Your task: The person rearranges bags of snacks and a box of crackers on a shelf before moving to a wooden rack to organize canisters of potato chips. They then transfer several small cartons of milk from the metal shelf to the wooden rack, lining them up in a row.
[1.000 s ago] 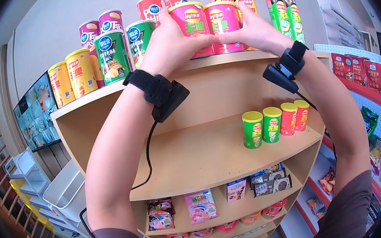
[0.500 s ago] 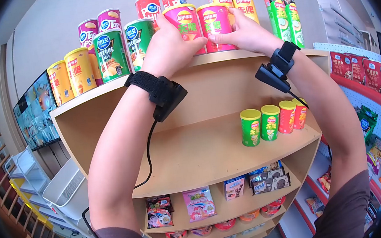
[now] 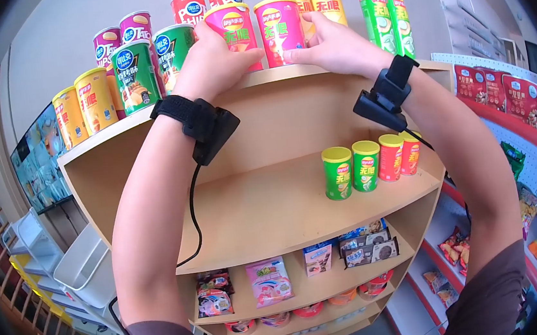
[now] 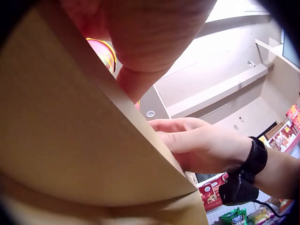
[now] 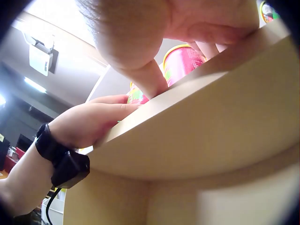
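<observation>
Left hand (image 3: 216,59) curled round the left pink Lay's chip can (image 3: 234,30), right hand (image 3: 339,47) holding the right pink Lay's chip can (image 3: 278,34), hands apart, both cans standing on top of the wooden shelf (image 3: 266,76), a little gap between them

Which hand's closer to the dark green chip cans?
Left. The left hand grips the left pink Lay's can, beside the dark green chip cans; the right hand is farther, at the right pink Lay's can.
</observation>
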A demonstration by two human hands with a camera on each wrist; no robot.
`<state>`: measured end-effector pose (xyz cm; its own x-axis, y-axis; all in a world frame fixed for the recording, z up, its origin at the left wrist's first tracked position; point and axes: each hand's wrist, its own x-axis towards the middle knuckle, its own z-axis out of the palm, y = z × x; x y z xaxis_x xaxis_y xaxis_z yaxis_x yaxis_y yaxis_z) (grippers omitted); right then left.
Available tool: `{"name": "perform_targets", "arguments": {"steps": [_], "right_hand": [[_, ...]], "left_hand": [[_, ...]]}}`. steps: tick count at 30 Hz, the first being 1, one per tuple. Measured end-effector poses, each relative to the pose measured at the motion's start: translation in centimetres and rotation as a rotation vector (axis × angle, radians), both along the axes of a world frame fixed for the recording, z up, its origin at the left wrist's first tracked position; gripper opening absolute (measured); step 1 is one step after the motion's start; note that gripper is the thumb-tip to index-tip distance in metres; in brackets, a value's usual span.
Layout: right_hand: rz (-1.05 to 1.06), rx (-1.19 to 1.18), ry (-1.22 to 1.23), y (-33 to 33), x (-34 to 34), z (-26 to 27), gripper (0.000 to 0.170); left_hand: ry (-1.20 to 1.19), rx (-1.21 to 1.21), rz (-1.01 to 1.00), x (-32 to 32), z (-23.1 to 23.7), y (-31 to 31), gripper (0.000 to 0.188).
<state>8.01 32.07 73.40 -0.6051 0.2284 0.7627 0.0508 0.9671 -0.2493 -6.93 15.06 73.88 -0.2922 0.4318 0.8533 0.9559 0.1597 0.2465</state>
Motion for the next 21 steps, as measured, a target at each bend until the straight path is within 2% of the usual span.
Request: {"name": "perform_targets", "arguments": {"steps": [2, 5, 8, 10, 11, 12, 14, 15, 16, 18, 20, 21], "right_hand": [[-0.021, 0.001, 0.007, 0.0, -0.1, -0.1, 0.097], [0.05, 0.032, 0.059, 0.7, -0.2, -0.3, 0.076], [0.056, 0.022, 0.032, 1.0, 0.6, -0.9, 0.079], [0.096, 0.114, 0.201, 1.5, 0.6, -1.3, 0.08], [0.169, 0.121, 0.331, 1.4, 0.7, -2.1, 0.054], [0.197, 0.31, 0.392, 1.6, 1.8, -2.7, 0.044], [0.244, 0.688, 0.514, 2.2, 4.3, -4.1, 0.025], [0.359, 0.696, 0.495, 2.1, 5.0, -5.3, 0.009], [0.356, 0.734, 0.342, 2.2, 6.2, -6.6, 0.01], [0.243, 0.748, -0.107, 3.0, 7.7, -8.5, 0.012], [0.155, 0.633, -0.416, 5.7, 7.1, -11.0, 0.028], [0.094, 0.642, -0.463, 7.3, 6.8, -12.1, 0.038]], "left_hand": [[-0.005, 0.008, 0.014, -0.1, 0.0, 0.0, 0.106], [0.05, 0.042, 0.03, -1.5, -0.1, 0.4, 0.108], [0.069, 0.073, -0.018, -2.1, -0.3, 0.4, 0.107], [0.027, 0.103, -0.092, -1.9, -0.5, 0.3, 0.106], [0.08, 0.145, -0.042, -1.7, -0.3, 0.4, 0.104], [0.117, 0.199, 0.086, -1.5, -0.8, 0.5, 0.083], [0.265, 0.339, -0.178, -0.9, -2.2, 0.5, 0.083], [0.462, 0.509, -0.144, -0.2, -3.3, 0.7, 0.069], [0.745, 0.646, -0.113, -0.1, -3.9, 0.7, 0.05], [0.93, 0.64, -0.139, 2.2, -6.3, 0.2, 0.034], [0.86, 0.304, -0.359, 3.5, -8.6, 0.9, 0.031], [0.679, 0.077, -0.438, 3.9, -9.7, 1.9, 0.03]]}}
